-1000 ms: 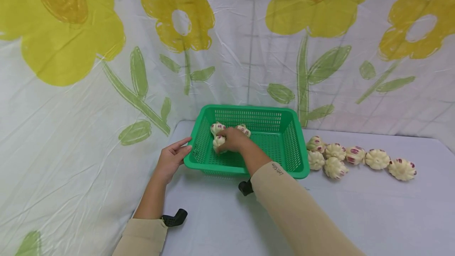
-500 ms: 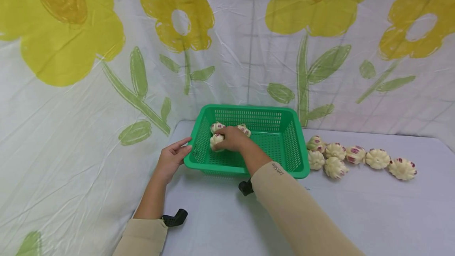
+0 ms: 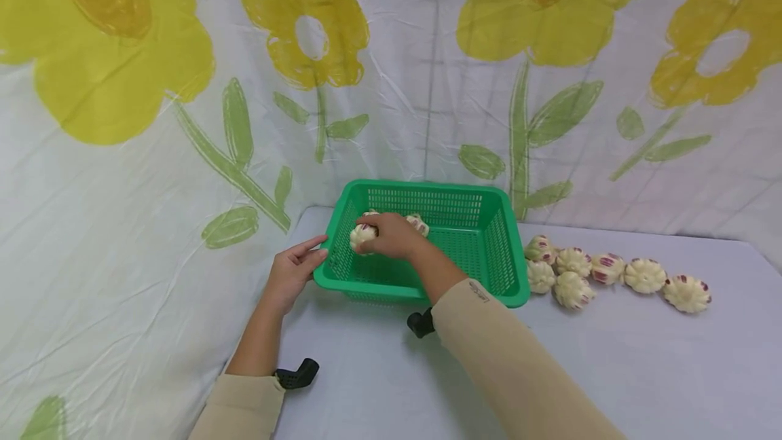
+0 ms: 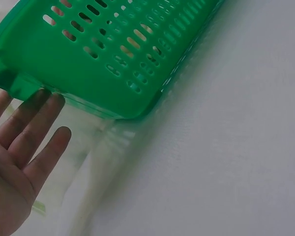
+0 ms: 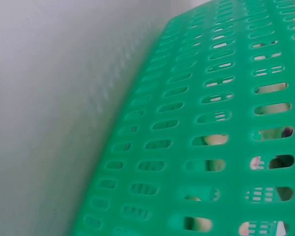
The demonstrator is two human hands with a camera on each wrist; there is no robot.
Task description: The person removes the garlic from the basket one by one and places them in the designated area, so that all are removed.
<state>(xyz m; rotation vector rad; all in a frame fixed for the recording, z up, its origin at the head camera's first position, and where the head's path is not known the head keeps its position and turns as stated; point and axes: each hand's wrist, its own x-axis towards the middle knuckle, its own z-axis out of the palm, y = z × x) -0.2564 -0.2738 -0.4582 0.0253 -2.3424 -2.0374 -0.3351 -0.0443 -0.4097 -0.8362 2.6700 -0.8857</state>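
Observation:
A green plastic basket with slotted walls stands on the table. Inside it, near the left end, my right hand grips a whitish garlic bulb with purple streaks between thumb and fingers. Another garlic bulb shows partly behind the hand, and one more garlic bulb lies just to its right. At the basket's left rim, my left hand touches the edge with mostly straight fingers, as the left wrist view also shows. The right wrist view has only the basket's outer wall; the hand is hidden behind it.
Several garlic bulbs sit in a cluster and a row to the right of the basket on the white-covered table. A white curtain with painted yellow flowers hangs right behind the basket and along the left.
My right hand has moved a little left inside the basket, carrying the garlic bulb toward the left wall. My left hand has stayed at the rim.

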